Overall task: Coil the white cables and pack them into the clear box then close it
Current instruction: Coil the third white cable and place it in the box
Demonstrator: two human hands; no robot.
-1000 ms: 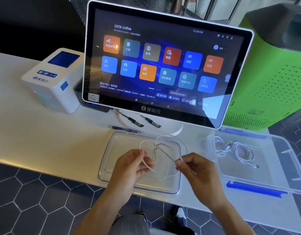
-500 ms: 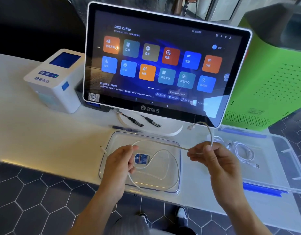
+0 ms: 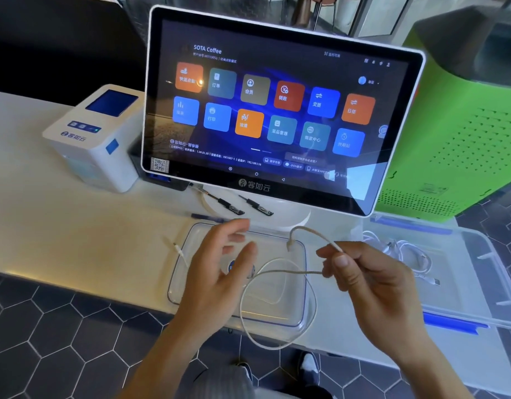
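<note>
The box (image 3: 475, 286) and its lid (image 3: 294, 318) are clear glossy plastic, the cable (image 3: 280, 344) has a smooth white sheath, the screen (image 3: 277, 110) is glossy glass, and the countertop (image 3: 61, 234) is smooth white.

We have one head-worn view, looking forward and down from close above the surface's (image 3: 61, 240) near edge, toward the touchscreen terminal (image 3: 277, 110).
</note>
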